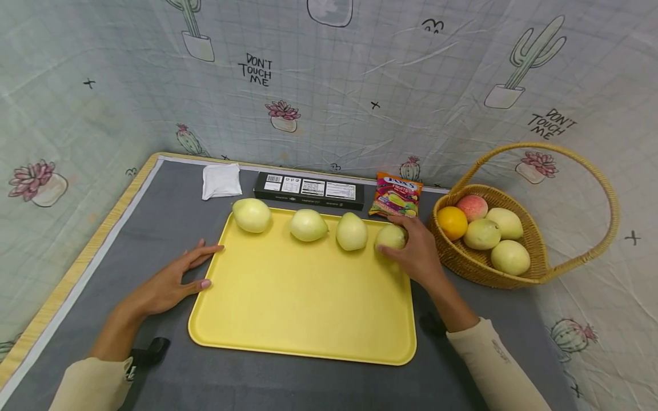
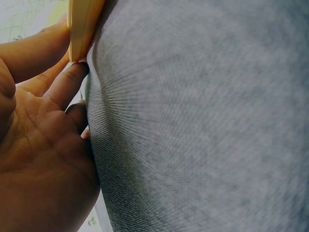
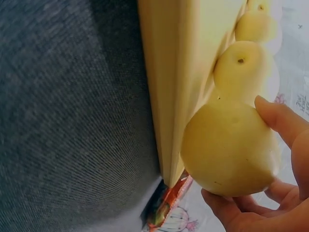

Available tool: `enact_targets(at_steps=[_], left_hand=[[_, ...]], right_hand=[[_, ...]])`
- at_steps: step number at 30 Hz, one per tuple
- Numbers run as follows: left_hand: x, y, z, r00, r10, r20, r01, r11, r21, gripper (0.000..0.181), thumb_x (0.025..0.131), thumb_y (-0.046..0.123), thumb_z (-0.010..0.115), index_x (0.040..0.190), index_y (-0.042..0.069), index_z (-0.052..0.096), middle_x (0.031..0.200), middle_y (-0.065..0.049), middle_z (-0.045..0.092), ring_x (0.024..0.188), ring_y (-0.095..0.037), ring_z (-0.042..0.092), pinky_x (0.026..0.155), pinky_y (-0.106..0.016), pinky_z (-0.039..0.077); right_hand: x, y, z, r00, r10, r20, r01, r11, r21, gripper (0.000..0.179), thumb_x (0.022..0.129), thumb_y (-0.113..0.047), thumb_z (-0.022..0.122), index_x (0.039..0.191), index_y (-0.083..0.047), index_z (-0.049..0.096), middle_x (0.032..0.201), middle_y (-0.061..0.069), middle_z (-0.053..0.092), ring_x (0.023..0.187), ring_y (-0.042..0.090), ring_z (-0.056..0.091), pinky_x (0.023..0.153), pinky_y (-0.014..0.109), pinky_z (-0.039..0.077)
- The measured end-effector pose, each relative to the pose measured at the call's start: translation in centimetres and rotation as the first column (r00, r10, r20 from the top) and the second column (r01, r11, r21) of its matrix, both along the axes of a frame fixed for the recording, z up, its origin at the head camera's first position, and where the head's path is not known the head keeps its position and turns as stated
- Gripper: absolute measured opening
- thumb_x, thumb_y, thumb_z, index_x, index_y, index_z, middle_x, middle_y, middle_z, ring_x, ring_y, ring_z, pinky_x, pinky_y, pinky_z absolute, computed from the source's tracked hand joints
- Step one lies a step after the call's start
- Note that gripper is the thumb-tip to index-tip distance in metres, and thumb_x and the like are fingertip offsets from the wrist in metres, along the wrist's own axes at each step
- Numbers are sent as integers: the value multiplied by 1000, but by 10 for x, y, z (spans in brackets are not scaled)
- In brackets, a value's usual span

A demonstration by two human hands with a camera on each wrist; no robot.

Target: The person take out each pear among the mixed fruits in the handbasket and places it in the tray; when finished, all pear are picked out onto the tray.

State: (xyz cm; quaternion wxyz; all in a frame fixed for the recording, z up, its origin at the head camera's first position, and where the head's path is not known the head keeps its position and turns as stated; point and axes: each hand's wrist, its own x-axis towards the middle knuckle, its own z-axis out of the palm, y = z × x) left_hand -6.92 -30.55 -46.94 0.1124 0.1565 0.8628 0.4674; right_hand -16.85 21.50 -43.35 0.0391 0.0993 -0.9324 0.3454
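Observation:
On the yellow tray (image 1: 303, 297), pale green pears form a row along the far rim. My right hand (image 1: 415, 248) holds the rightmost pear (image 1: 389, 236) at the tray's far right corner, thumb on one side and fingers on the other. The right wrist view shows this pear (image 3: 229, 150) between thumb and fingertips, close to the tray wall. To its left sit three more: one pear (image 1: 352, 232) upright, a second pear (image 1: 308, 225) and a third pear (image 1: 251, 216) lying tilted. My left hand (image 1: 164, 285) touches the tray's left rim with spread, extended fingers.
A wicker basket (image 1: 537, 251) with a tall handle stands right of the tray, holding an orange (image 1: 452, 222), a peach (image 1: 472, 208) and pale green fruits. Behind the tray lie a white packet (image 1: 221, 181), a black box (image 1: 308, 190) and a candy bag (image 1: 397, 194).

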Motion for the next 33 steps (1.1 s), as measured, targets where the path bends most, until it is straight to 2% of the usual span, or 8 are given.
enact_targets(at_steps=[7, 13, 18, 21, 25, 28, 31, 33], left_hand=[[0, 0, -1, 1000, -7, -12, 7, 1000, 3, 71, 100, 13, 74, 163, 13, 41, 170, -30, 31, 167, -19, -4, 122, -83, -6], [-1, 1, 1, 1000, -3, 6, 3, 1000, 1, 72, 100, 13, 74, 163, 14, 40, 171, -29, 30, 165, -44, -5, 121, -85, -3], [-1, 1, 0, 1000, -3, 11, 3, 1000, -2, 72, 99, 13, 75, 163, 14, 40, 171, -30, 29, 163, -50, -4, 120, -86, -2], [-1, 1, -1, 1000, -4, 9, 4, 1000, -4, 72, 100, 14, 74, 163, 15, 40, 171, -29, 29, 165, -44, -5, 121, -85, -4], [-1, 0, -1, 1000, -6, 1, 6, 1000, 4, 72, 100, 13, 74, 163, 14, 40, 171, -30, 29, 167, -27, -6, 121, -84, -6], [0, 0, -1, 1000, -2, 0, 2, 1000, -1, 72, 100, 14, 74, 163, 14, 40, 171, -30, 29, 167, -26, -5, 123, -82, -7], [0, 0, -1, 1000, 1, -5, -1, 1000, -9, 72, 100, 14, 74, 163, 14, 40, 171, -29, 30, 167, -18, -5, 124, -80, -9], [0, 0, -1, 1000, -1, -13, 1, 1000, -6, 72, 100, 13, 74, 163, 14, 40, 171, -30, 30, 165, -7, -4, 125, -78, -10]], right_hand=[[-3, -2, -2, 999, -4, 49, 4, 1000, 17, 70, 85, -30, 92, 147, -16, 62, 147, 16, 62, 135, 39, 56, 110, 59, 50], [-3, -3, -2, 998, 12, 56, -14, 999, 33, 71, 86, -32, 91, 149, -17, 61, 150, 15, 61, 142, 40, 52, 118, 61, 44], [1, -1, 1, 999, -7, 37, 6, 1000, 30, 72, 86, -34, 92, 149, -18, 61, 151, 14, 61, 143, 41, 51, 120, 62, 43], [6, 1, 5, 1000, -13, 13, 13, 1000, 3, 72, 85, -33, 92, 149, -17, 62, 150, 15, 61, 143, 41, 52, 120, 64, 42], [11, 7, 13, 999, -14, -47, 13, 999, -32, 69, 85, -30, 92, 147, -16, 63, 148, 14, 62, 139, 41, 54, 116, 64, 44], [15, 12, 19, 995, -27, -100, 22, 999, -48, 66, 87, -29, 91, 145, -17, 65, 147, 13, 63, 137, 40, 55, 114, 63, 48], [19, 18, 25, 988, -50, -145, 40, 997, -69, 63, 87, -27, 91, 144, -15, 65, 145, 15, 63, 136, 40, 57, 113, 62, 49], [21, 23, 28, 984, -73, -165, 60, 995, -81, 64, 87, -25, 91, 144, -13, 65, 145, 17, 63, 135, 41, 57, 112, 62, 50]])
